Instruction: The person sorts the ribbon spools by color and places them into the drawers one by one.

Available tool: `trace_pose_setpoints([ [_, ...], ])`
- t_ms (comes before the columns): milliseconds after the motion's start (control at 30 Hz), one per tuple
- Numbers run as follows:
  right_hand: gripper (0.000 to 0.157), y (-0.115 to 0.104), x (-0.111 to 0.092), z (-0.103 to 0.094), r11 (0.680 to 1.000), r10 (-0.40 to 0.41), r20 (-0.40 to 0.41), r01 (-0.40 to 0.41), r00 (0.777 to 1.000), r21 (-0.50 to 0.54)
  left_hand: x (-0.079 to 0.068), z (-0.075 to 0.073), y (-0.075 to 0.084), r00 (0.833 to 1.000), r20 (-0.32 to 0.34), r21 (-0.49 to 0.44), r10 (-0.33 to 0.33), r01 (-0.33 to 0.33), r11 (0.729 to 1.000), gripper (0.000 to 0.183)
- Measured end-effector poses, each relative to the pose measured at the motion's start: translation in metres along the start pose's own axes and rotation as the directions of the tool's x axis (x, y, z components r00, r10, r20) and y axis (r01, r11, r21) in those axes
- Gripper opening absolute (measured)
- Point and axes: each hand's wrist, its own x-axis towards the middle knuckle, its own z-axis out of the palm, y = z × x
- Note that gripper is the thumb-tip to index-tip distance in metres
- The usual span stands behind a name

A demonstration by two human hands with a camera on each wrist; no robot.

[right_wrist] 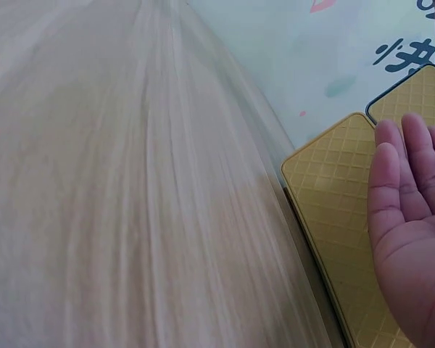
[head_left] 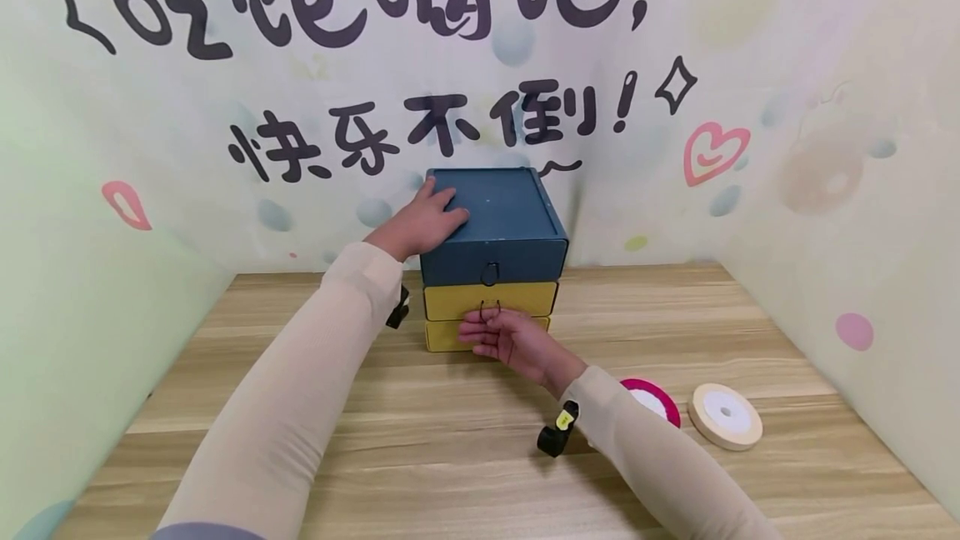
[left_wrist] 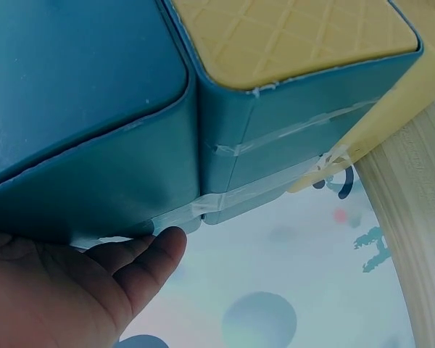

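Observation:
A small stack of drawers stands against the back wall, with a blue drawer (head_left: 495,263) on top and two yellow drawers below it. My left hand (head_left: 423,219) rests on the blue top at its left edge, fingers spread; the left wrist view shows that hand (left_wrist: 80,283) along the blue casing. In front of the yellow fronts is my right hand (head_left: 521,346), palm up, its fingertips at the cord loop of the middle yellow drawer (head_left: 450,302). The right wrist view shows its fingers (right_wrist: 386,177) nearly straight before the quilted lower yellow drawer (right_wrist: 330,210).
Two ribbon spools lie on the wooden table (head_left: 420,457) at the right: a crimson spool (head_left: 670,403), partly behind my right forearm, and a cream spool (head_left: 726,417). A printed wall (head_left: 630,190) closes off the back. Clear tape (left_wrist: 254,192) runs along the casing's side.

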Motion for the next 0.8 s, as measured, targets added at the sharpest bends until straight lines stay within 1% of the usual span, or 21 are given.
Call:
trace_pose_setpoints([
  [233, 0.044, 0.0005, 0.0004, 0.0010, 1.000, 0.001, -0.010, -0.002, 1.000, -0.010, 0.0008, 0.0003, -0.0009, 1.000, -0.004, 0.002, 0.001, -0.001, 1.000, 0.067],
  [467, 0.044, 0.0003, -0.0004, 0.0018, 0.999, 0.024, -0.043, -0.025, 0.999, -0.034, -0.0002, 0.0001, 0.0005, 1.000, 0.001, -0.007, 0.000, 0.000, 1.000, 0.066],
  [800, 0.044, 0.0000, -0.0034, 0.0039, 0.998, 0.044, -0.060, -0.047, 0.997, -0.050, 0.0000, -0.0011, -0.0002, 1.000, 0.007, -0.008, 0.003, -0.003, 1.000, 0.067],
])
